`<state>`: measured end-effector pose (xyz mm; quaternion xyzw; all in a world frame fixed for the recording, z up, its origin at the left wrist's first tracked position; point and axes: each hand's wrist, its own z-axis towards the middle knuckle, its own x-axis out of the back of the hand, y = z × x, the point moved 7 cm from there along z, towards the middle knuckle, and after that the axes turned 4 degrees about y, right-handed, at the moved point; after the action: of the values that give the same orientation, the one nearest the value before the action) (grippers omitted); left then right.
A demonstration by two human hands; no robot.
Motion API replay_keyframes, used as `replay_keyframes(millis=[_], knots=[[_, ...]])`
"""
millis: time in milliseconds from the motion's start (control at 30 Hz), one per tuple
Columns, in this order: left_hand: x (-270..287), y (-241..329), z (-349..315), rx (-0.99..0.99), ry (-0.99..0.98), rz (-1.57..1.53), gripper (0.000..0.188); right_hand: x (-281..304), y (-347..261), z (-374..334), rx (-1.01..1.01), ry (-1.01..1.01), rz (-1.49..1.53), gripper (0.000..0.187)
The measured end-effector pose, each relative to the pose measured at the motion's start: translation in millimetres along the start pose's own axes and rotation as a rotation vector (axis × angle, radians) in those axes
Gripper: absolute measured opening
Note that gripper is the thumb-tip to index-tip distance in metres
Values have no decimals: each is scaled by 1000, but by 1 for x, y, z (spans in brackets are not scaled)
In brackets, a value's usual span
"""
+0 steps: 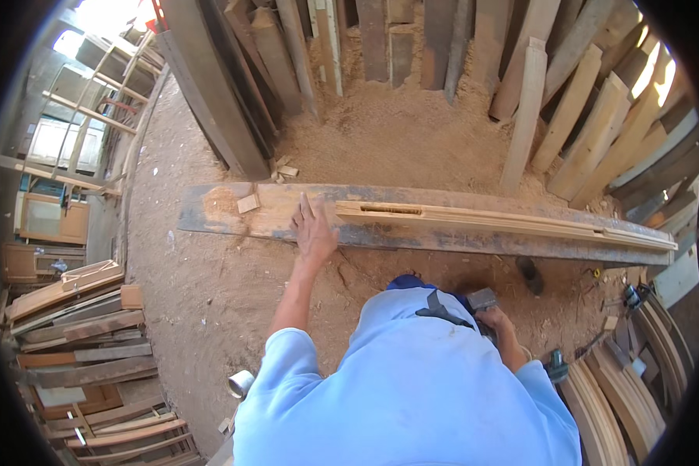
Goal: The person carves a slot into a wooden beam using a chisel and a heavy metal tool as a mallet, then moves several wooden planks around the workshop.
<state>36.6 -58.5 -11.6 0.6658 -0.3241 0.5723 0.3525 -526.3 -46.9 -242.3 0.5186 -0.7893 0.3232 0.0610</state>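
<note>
A long, pale wooden rail [458,217] lies along a worn, thick plank [276,221] low over the ground. A slot is cut into the rail near its left end, and a smaller cut shows near the right end. My left hand [314,233] is open, its fingers spread over the plank just left of the rail's end. Whether it touches the wood I cannot tell. Beside my body on the right, my right hand [492,317] is closed around a tool with a grey, block-shaped head [481,298]. My shirt partly hides that tool.
A small wood offcut [248,203] rests on the plank's left part, beside sawdust. Upright boards [571,109] lean along the far side. Stacked timber [93,326] lies at the left, and more boards [598,404] at the lower right, near a green power tool [556,365].
</note>
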Motion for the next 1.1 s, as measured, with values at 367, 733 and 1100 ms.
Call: replay_keyframes(millis=[367, 733, 1100], knots=[[-68, 108, 38, -537, -163, 24, 65, 13, -3, -48, -262, 63, -97, 60], [-71, 128, 106, -598, -462, 97, 82, -10, 78, -57, -353, 296, 242, 50], [-55, 130, 89, -560, -344, 116, 79, 13, 12, -108, -338, 406, 630, 38]])
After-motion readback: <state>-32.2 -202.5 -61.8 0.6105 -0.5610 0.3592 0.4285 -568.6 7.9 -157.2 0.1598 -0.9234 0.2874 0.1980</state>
